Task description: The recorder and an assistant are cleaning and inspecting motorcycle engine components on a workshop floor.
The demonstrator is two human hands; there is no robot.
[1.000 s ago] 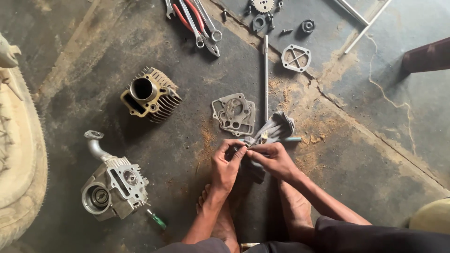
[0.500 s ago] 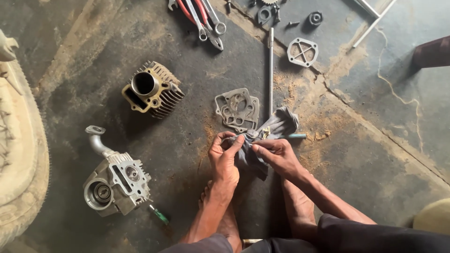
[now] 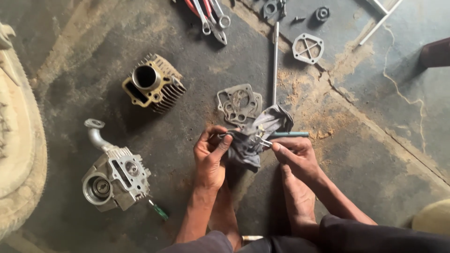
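In the head view, a grey rag (image 3: pixel 255 138) is held low of centre between both hands, above a stained concrete floor (image 3: pixel 375 140). The left hand (image 3: pixel 211 157) is closed on the rag's left edge, thumb and fingers pinched together on the cloth and on what looks like a thin metal part; the right hand (image 3: pixel 293 157) is closed on the right edge, its fingertips clamped on a small shiny metal piece (image 3: pixel 261 140) that pokes from the folds. The cloth seems wrapped round the piece so that it can be wiped or gripped without slipping; exactly what the piece is cannot be told.

Just beyond the rag, at twelve o'clock from the hands, a flat gasket (image 3: pixel 239 102) lies on the floor, with a long thin rod (image 3: pixel 275 63) running upward beside it. A finned engine cylinder (image 3: pixel 153 83) lies at ten o'clock, bore facing up. A cylinder head (image 3: pixel 115 175) with a curved pipe rests at nine o'clock, a green-handled screwdriver (image 3: pixel 157 210) just beside it. Spanners and pliers (image 3: pixel 208 16) are laid at the top edge, and a round cover plate (image 3: pixel 308 48) lies at one o'clock, all within arm's reach.
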